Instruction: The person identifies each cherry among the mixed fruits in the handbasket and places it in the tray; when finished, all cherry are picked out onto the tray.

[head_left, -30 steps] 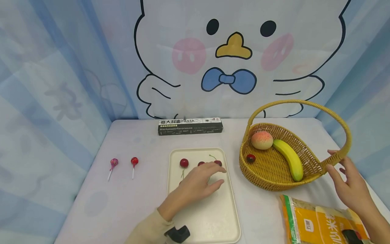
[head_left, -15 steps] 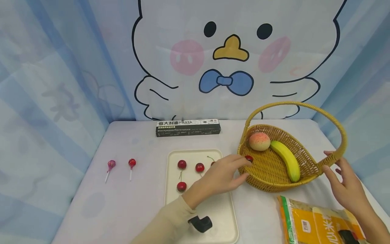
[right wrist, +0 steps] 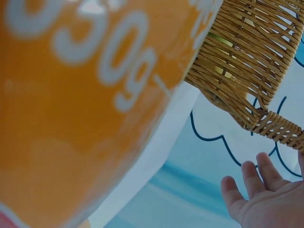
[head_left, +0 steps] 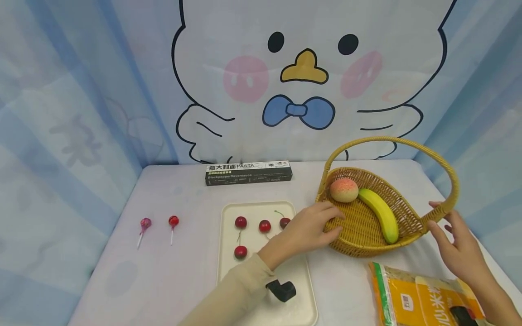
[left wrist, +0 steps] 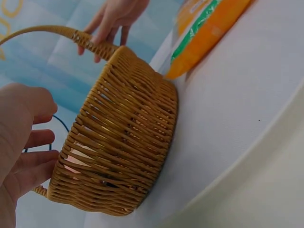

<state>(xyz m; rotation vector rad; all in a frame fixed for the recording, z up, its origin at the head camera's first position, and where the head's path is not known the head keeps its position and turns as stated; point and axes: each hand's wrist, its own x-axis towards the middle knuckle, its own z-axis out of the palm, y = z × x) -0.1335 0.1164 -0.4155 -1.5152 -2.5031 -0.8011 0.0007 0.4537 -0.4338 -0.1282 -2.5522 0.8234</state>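
Observation:
My left hand (head_left: 311, 230) is at the near-left rim of the yellow wicker basket (head_left: 360, 231), fingers bent over the rim. In the left wrist view a gap shows between its thumb and fingers, with nothing in it. My right hand (head_left: 462, 249) holds the base of the basket's handle (head_left: 440, 210) on the right, thumb and forefinger either side of it. The other fingers stretch out free in the right wrist view. Inside the basket lie a peach (head_left: 344, 190) and a banana (head_left: 381, 216). Several cherries (head_left: 265, 226) rest on the cream tray (head_left: 299, 271) below my left arm.
An orange bag of grain (head_left: 424, 294) lies in front of the basket, under my right forearm. A black pasta box (head_left: 248, 176) stands at the table's back. Two lollipops, one purple-pink (head_left: 145, 223) and one red (head_left: 173, 221), lie on the left. A curtain encloses the table.
My left hand has moved right from above the tray to the basket's rim, uncovering cherries on the tray. The cherry seen in the basket is now hidden behind it. My right hand stays at the handle.

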